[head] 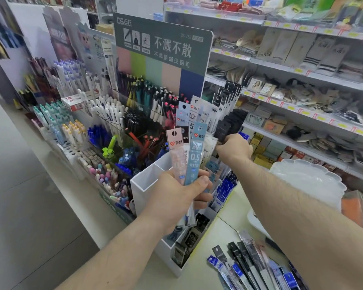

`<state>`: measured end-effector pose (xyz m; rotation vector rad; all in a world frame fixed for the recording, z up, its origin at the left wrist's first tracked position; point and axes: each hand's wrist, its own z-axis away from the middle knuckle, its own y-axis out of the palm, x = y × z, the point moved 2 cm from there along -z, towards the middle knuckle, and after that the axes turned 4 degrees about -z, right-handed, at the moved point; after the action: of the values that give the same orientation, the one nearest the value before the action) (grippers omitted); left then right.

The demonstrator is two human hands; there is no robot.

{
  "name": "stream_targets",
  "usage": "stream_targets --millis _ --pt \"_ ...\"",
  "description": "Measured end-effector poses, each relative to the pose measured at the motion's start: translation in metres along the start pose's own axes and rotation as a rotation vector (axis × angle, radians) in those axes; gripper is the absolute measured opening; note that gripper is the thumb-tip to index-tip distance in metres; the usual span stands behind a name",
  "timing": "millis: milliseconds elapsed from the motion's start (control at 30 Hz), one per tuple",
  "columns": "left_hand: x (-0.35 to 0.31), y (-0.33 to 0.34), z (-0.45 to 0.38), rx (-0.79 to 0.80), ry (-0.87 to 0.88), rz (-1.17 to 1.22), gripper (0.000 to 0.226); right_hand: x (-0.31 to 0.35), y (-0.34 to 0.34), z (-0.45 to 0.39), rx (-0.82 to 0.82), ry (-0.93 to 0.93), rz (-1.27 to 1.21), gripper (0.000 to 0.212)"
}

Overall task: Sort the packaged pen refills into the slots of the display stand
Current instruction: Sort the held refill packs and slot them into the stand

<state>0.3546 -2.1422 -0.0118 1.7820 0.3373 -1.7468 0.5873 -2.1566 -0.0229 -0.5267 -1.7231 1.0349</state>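
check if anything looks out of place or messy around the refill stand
Yes: a loose pile of refill packs lies fanned out on the counter, outside the white display stand. The stand's near-left slot looks empty.

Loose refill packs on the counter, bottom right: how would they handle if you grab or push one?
The loose refill packs look long, thin and flat, so probably light and bendy when lifted by one end. Their glossy sleeves overlap in a fan, so a push would likely slide several together. The left hand holds a bundle of refill packs upright, so bunching probably stiffens them.
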Motion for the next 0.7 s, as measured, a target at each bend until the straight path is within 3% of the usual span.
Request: stream_targets --millis 133,233,567,700 --pt "0.000 0.000 0.001 0.010 0.004 0.004 0.010 -0.003 -0.008 -0.006 0.049 0.036 -0.039 0.034" --pt "0.002 -0.001 0.001 0.004 -0.004 0.000 0.009 -0.007 -0.009 -0.005 -0.040 0.023 -0.067 0.036" --pt "0.002 0.006 0.005 0.028 -0.037 -0.011 0.005 0.001 -0.007 -0.004 -0.015 -0.014 0.081 0.019" --pt "0.000 0.010 0.010 0.052 -0.071 0.043 0.023 -0.002 -0.013 0.003 -0.017 0.013 0.058 0.045"
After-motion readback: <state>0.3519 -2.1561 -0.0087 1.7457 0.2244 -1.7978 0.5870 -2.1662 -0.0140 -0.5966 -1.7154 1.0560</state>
